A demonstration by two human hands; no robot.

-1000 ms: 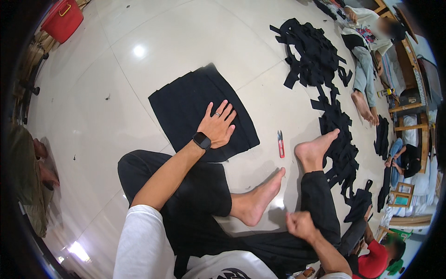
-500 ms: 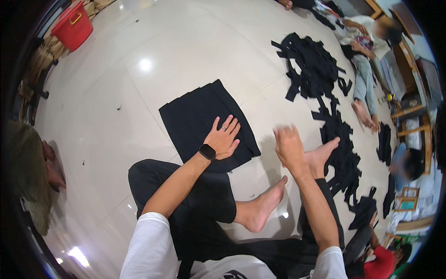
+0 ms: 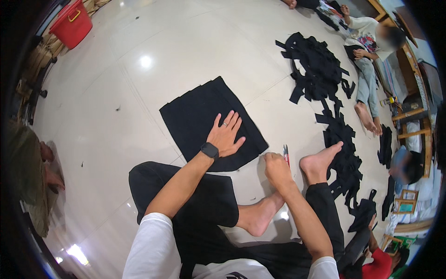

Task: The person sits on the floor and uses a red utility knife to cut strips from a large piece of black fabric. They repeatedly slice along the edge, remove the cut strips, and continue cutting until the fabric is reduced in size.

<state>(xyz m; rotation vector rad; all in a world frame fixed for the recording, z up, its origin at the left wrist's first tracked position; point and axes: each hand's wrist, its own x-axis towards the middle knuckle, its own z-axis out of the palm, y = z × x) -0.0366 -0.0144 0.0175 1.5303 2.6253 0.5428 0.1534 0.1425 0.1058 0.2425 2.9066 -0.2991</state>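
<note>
A folded black cloth piece (image 3: 190, 116) lies flat on the floor in front of my crossed legs. My left hand (image 3: 226, 134), with a ring and a dark watch on its wrist, rests on the cloth, palm down and fingers spread. Close to the cloth's right corner, my right hand (image 3: 278, 170) is closed in a pinch. What its fingertips hold, if anything, is too small to tell. A pair of thread snips (image 3: 286, 155) with red on the handle shows just beyond that hand, partly hidden by it.
Black cloth strips (image 3: 313, 65) lie heaped at the right, running down past my right foot (image 3: 320, 162). Several people sit along the right side, one in a white shirt (image 3: 364, 35). A red bucket (image 3: 72, 25) stands far left. Another person's feet (image 3: 53, 167) show at the left.
My right hand has come down and left to the cloth's corner, uncovering the snips. The cloth's right corner has shifted slightly outward. My left hand stays on the cloth.
</note>
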